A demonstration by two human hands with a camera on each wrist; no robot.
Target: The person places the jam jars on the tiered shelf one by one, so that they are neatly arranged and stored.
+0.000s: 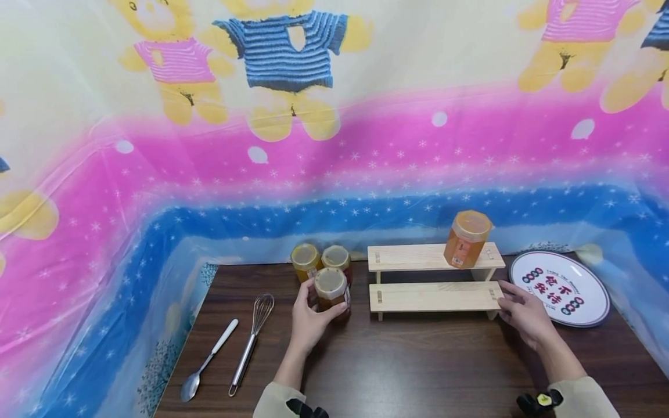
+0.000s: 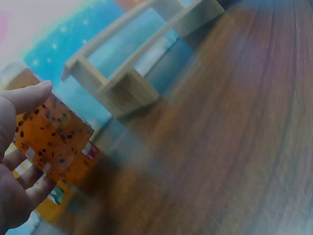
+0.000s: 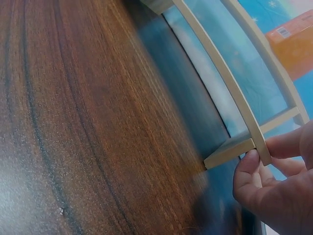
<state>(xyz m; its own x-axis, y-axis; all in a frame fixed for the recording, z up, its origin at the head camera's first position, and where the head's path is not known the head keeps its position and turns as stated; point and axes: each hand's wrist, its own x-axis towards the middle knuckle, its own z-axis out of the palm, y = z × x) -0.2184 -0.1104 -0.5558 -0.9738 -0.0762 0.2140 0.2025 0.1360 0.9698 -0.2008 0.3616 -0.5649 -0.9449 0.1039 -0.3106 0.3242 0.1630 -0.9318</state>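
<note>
My left hand (image 1: 312, 318) grips a lidded glass jar (image 1: 331, 281), with the thumb on one side and fingers round the other. In the left wrist view the jar (image 2: 54, 129) shows orange contents with dark seeds. Two more jars, a yellow one (image 1: 305, 259) and a darker red one (image 1: 337, 258), stand right behind it. At the right end of a two-step wooden rack (image 1: 434, 297), my right hand (image 1: 529, 316) pinches the lower board (image 3: 232, 100) between thumb and fingers. An orange jar (image 1: 467, 241) stands on the upper step, toward its right end.
A white plate with printed characters (image 1: 561, 288) lies right of the rack. On the left of the dark wooden table (image 1: 418, 366) are a whisk (image 1: 251, 348) and a spoon with a white handle (image 1: 211, 357). A patterned cloth (image 1: 324, 180) hangs behind the table.
</note>
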